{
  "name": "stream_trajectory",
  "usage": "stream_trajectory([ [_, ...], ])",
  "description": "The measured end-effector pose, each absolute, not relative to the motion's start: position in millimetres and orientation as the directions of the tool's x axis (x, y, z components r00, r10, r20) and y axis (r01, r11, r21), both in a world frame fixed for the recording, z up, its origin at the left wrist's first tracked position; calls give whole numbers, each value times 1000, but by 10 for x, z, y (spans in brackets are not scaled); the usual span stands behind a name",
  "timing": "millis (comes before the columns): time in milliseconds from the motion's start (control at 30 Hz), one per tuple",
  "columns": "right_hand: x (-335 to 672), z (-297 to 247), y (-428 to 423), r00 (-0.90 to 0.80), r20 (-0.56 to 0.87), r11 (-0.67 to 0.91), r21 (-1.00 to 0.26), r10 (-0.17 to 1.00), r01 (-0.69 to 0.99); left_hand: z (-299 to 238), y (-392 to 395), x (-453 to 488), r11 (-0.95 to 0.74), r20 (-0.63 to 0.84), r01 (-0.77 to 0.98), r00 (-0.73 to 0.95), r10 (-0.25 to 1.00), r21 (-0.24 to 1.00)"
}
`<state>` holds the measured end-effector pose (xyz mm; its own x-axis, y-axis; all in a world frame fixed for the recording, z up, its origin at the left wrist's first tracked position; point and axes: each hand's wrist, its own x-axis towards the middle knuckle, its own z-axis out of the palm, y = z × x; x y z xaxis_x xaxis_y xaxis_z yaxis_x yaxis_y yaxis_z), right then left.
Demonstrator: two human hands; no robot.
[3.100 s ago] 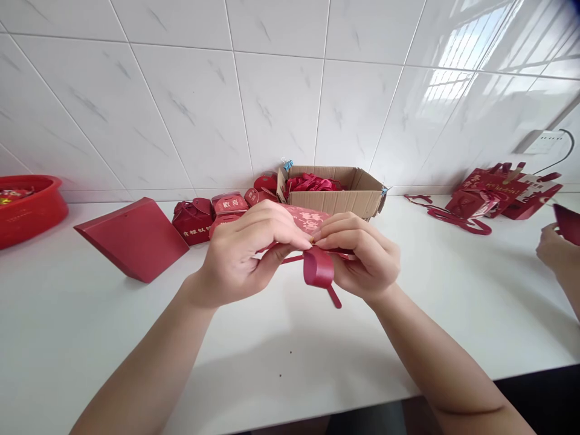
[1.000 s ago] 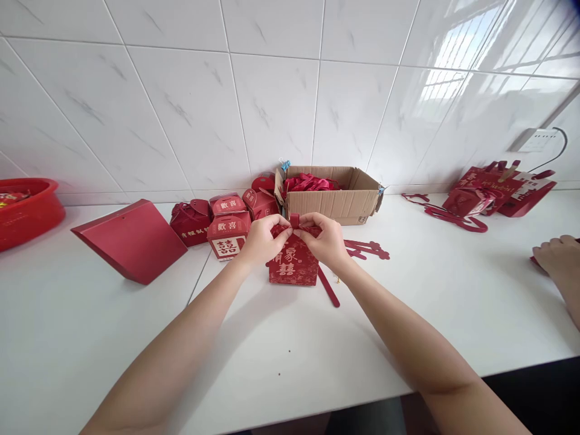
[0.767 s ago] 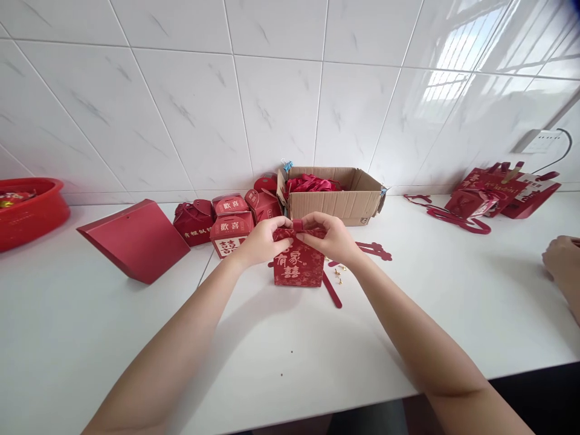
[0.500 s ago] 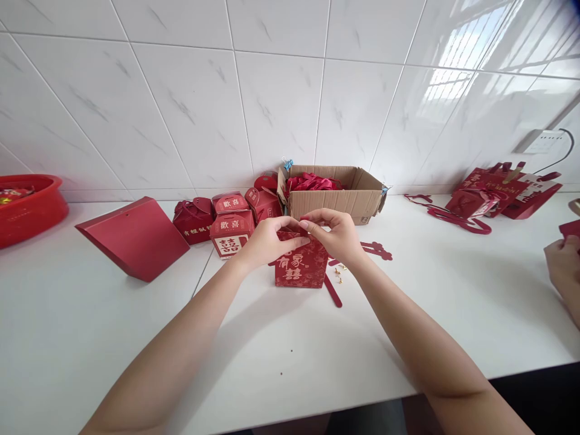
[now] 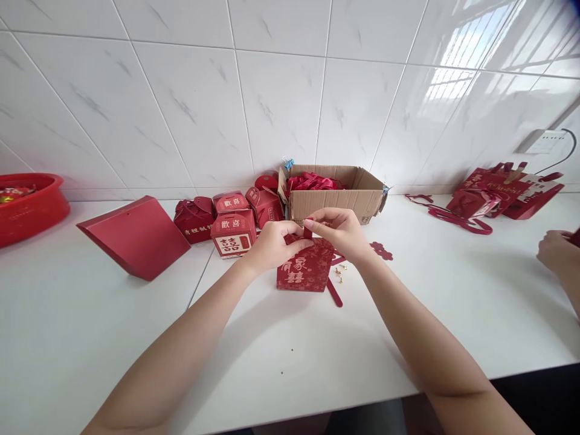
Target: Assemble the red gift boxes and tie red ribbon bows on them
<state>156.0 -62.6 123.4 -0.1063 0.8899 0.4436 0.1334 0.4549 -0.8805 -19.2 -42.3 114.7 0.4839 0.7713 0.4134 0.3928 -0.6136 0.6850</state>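
A small red gift box (image 5: 302, 275) with pale printed characters stands upright on the table in front of me. At its top edge, my right hand (image 5: 341, 232) pinches a short dark-red strap (image 5: 308, 231) between thumb and fingers. Thumb and forefinger of my left hand (image 5: 273, 244) close on the box's top beside that strap; the exact contact is hidden. Next to the box lie several gold paper fasteners (image 5: 341, 280) and a loose red strap (image 5: 335, 295). Red flower-shaped strap ends (image 5: 382, 251) show behind my right wrist.
Behind the box stands a cardboard carton (image 5: 338, 205) of red ribbon. Finished-looking red boxes (image 5: 233, 232) cluster left of it, near a larger plain red box (image 5: 136, 238) and a red basin (image 5: 34, 211). Red bags (image 5: 493, 190) stand far right, near another person's hand (image 5: 557, 254).
The box has tilted and shifted slightly toward me and right. My right hand now shows the strap standing above the box's top. The other person's hand at right has moved slightly.
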Motion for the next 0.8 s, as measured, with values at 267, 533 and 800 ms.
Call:
stream_trajectory([
  [267,1575,1247,-627,-51,550,548,-813,834,198,1170,-443,-177,-596,386,420,484,785,685],
  [533,1953,1355,-620,-365,263,410,-809,893,421,1226,-460,-216,-532,326,276,544,773,801],
  [800,1929,1398,-639,-354,176,371,-692,919,620,1757,-496,-544,-503,485,-198,-135,864,841],
])
